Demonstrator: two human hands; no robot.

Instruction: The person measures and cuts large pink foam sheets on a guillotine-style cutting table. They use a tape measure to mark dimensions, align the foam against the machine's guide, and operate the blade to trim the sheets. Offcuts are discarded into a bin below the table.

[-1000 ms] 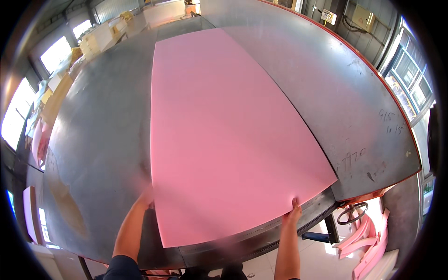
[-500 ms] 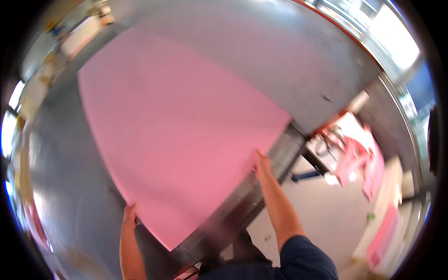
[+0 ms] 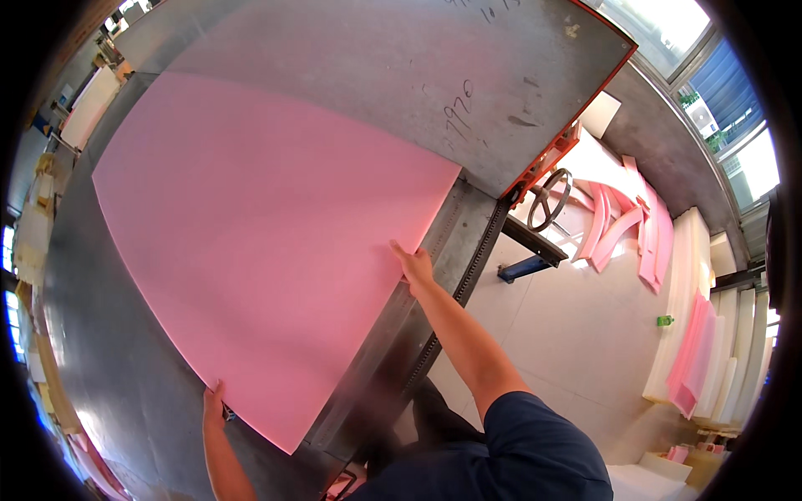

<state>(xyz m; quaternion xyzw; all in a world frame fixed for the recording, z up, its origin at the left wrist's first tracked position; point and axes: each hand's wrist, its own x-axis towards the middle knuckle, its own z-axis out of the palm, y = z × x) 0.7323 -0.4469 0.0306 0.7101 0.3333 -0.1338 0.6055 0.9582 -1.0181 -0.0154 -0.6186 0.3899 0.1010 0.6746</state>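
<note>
A large pink foam sheet (image 3: 267, 225) lies across a grey metal table (image 3: 109, 292). My left hand (image 3: 215, 404) is closed on its left edge close to the near corner, thumb on top. A small dark thing shows beside those fingers; what it is I cannot tell. Farther up, on the right edge, my right hand (image 3: 413, 265) grips the sheet with the thumb over the upper face and the other fingers hidden below. The sheet's far edge meets a grey metal panel (image 3: 384, 75) with dark handwritten marks.
Right of the table, a handwheel (image 3: 551, 200) stands out near a blue metal leg (image 3: 526, 269). Pink foam offcuts (image 3: 639, 221) lie on the pale floor (image 3: 576, 342). Long cream foam pieces (image 3: 681, 292) line the right side, and more foam (image 3: 88, 108) is at the far left.
The view has turned, so the sheet and both hands appear farther left and the picture is sharper. Both hands keep their hold at about the same places on the sheet.
</note>
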